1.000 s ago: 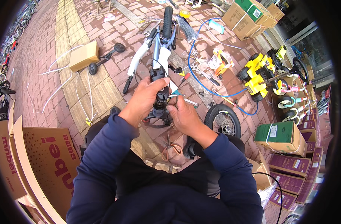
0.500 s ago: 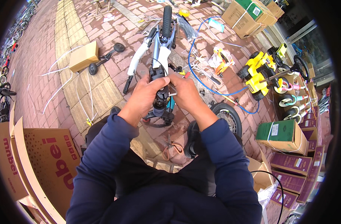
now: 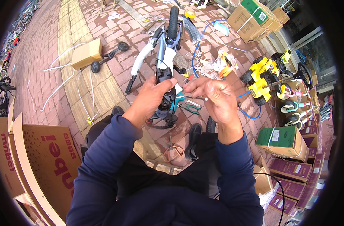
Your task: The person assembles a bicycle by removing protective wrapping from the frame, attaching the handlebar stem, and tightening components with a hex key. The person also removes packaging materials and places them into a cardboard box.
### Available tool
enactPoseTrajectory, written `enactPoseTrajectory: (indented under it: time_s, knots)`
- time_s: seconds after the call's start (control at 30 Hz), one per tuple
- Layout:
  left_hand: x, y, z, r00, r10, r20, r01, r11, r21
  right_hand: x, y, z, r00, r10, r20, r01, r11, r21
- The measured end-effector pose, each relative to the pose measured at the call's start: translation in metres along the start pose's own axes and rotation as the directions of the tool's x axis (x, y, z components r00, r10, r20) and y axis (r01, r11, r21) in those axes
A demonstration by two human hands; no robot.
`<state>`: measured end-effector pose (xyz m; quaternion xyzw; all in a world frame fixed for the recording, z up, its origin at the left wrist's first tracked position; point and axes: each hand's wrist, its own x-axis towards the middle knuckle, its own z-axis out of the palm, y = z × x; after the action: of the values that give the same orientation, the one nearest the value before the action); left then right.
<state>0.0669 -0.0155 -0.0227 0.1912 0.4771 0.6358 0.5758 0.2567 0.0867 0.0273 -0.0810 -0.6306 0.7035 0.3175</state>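
Firmly, left hand [image 3: 148, 98] clasps the bicycle [image 3: 165, 73]; right hand [image 3: 219, 98] hovers apart, its grip unclear.

Left hand [image 3: 151, 98] curls closed, thumb [image 3: 167, 85] pointing forward; right hand [image 3: 219, 98] near its right, fingers [image 3: 196, 86] half bent, wrist [image 3: 230, 130] bare

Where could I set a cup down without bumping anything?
Bare yellow paving lies between the black wheel pair and the left shoe, left of the bicycle. Red bricks between that paving and the far-left bicycles are mostly bare. Right of the bicycle is crowded: hose, pliers, right hand.
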Motion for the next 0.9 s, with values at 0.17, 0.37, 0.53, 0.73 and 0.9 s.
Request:
enactPoseTrajectory:
  time_s: [0.17, 0.37, 0.53, 0.73, 0.9]
  knots:
    - [0.002, -0.002, 0.001, 0.998, 0.03, -0.049, -0.027, 0.998, 0.064, -0.035, 0.013, 0.017, 0.823, 0.551, -0.143, -0.569, 0.801, -0.188]
    - [0.002, -0.004, 0.002, 0.999, 0.04, -0.029, -0.038, 0.998, 0.042, -0.033, 0.044, 0.008, 0.804, 0.59, -0.071, -0.587, 0.77, -0.253]
    - [0.0, 0.0, -0.007, 0.997, -0.061, 0.056, 0.059, 0.998, 0.036, -0.038, 0.035, 0.009, 0.799, 0.595, -0.091, -0.6, 0.8, -0.036]
    - [-0.038, 0.013, -0.026, 0.925, 0.367, -0.101, -0.222, 0.736, 0.639, -0.044, 0.023, 0.024, 0.867, 0.491, 0.084, -0.364, 0.74, -0.566]
    - [-0.074, 0.011, -0.032, 0.972, 0.011, 0.235, -0.119, 0.885, 0.451, -0.042, 0.039, 0.041, 0.9, 0.411, 0.143, -0.186, 0.661, -0.727]
